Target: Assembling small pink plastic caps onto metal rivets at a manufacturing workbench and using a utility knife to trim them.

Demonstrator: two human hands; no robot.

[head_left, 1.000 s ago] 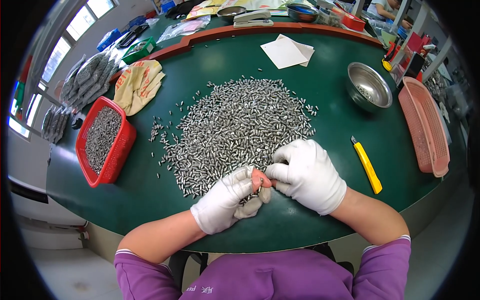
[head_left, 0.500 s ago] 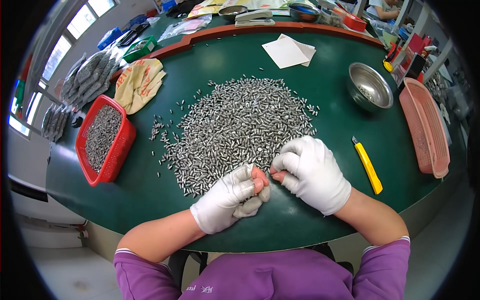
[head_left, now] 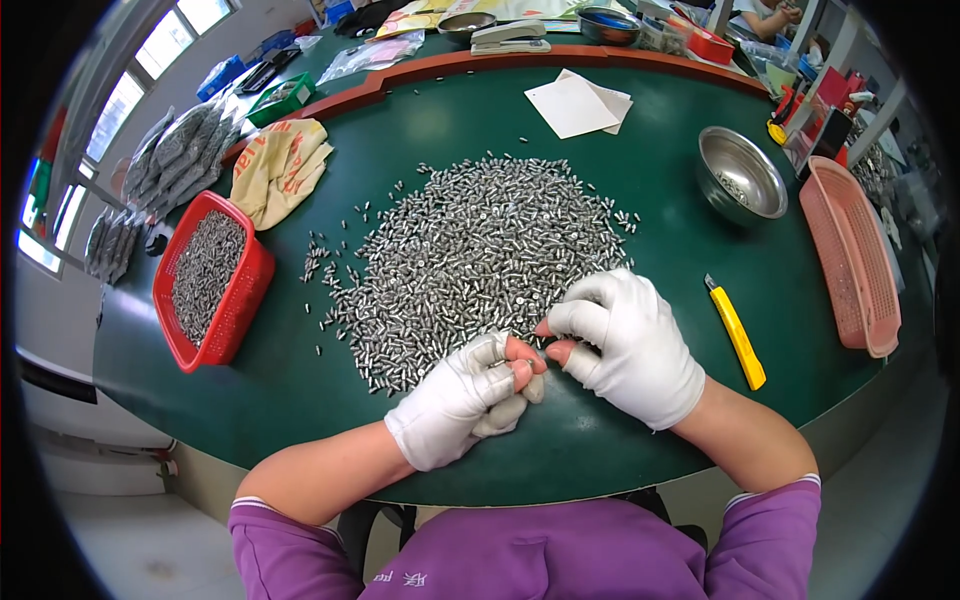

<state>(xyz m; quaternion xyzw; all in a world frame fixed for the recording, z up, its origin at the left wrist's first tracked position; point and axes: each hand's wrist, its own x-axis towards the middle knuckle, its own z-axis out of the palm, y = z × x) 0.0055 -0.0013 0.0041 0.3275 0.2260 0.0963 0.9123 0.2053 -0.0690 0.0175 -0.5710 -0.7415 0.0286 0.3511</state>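
Observation:
A large heap of small silvery metal pieces [head_left: 480,240], short and pin-like, lies on the green table in front of me. At its near edge, my left hand [head_left: 470,395], in a white glove with bare thumb and index tips, is closed in a pinch. Whatever sits between those tips is too small to make out. Just to its right is my right hand [head_left: 630,345], gloved the same way, palm down. Its bare thumb and index tips are slightly apart beside the heap, with nothing visible held; its other fingers are curled.
On the left stand a red basket [head_left: 262,275] of similar pieces and a crumpled beige bag [head_left: 285,170]. To the right are a yellow utility knife [head_left: 737,335], a steel bowl [head_left: 745,175] and a pink basket [head_left: 850,255]. White paper [head_left: 570,105] lies beyond the heap.
The right thumb and index tips have parted, the index lifting toward the heap. My left hand has shifted slightly right, still pinched.

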